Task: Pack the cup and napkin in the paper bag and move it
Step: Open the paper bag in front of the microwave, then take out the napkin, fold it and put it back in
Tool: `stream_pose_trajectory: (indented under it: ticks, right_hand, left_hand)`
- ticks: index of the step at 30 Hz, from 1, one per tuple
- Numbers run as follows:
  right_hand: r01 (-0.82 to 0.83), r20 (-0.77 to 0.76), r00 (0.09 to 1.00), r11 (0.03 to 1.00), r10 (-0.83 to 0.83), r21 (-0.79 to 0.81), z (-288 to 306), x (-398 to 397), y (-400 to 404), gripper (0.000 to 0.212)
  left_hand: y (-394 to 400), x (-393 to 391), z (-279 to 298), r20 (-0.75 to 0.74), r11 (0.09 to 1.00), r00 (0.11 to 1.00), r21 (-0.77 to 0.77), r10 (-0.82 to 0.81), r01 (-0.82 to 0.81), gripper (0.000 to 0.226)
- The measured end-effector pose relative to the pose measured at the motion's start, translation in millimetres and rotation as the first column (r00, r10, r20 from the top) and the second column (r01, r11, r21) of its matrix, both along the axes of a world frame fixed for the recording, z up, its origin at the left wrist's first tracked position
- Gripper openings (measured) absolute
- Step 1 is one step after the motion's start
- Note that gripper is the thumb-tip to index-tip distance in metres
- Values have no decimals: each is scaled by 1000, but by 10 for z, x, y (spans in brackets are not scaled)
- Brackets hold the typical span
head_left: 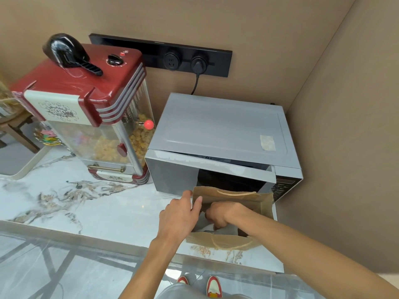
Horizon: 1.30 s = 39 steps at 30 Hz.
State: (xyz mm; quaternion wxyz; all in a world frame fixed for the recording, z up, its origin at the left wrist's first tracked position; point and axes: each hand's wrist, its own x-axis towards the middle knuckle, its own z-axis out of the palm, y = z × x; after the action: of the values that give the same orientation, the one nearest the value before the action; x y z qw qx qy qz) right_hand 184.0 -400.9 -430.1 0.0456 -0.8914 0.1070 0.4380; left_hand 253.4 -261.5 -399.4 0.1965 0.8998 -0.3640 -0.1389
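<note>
Nearest the camera, at six o'clock, a pair of red-and-white shoes [207, 285] stands on the grey floor below the counter edge. Two bare forearms reach up from there to the brown paper bag [262, 203], which stands open on the marble counter [86, 203] just in front of the microwave [220, 134].

The left hand [180, 214] is at the bag's nine o'clock side, thumb and forefinger pinching the top rim and holding the mouth open. The right hand [224, 213] is down inside the bag, fingers curled around something white [205, 222]; it looks like the napkin, though whether it is napkin or cup cannot be told, as the hand and the bag walls hide most of it. The bag's paper handles fold over its near and far rims.

The microwave's door hangs slightly ajar. At its nine o'clock stands a red popcorn machine [90, 100] with popcorn behind its clear walls. On the wall at twelve o'clock a black socket strip [159, 55] carries one plug whose cable drops behind the microwave.
</note>
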Motion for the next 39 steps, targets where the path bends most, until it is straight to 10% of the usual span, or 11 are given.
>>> stream_pose_trajectory:
  ticks: [18, 31, 39]
  right_hand:
    - [257, 194, 934, 942, -299, 216, 418, -446, -223, 23]
    - [323, 483, 661, 799, -574, 507, 962, -944, -278, 36]
    - [277, 483, 496, 658, -722, 700, 1541, -1173, -278, 31]
  left_hand:
    - [-33, 50, -8, -95, 996, 994, 70, -48, 55, 33]
    - [-1, 79, 202, -381, 999, 924, -14, -36, 33, 74]
    - [-18, 71, 558, -406, 973, 912, -230, -66, -32, 58]
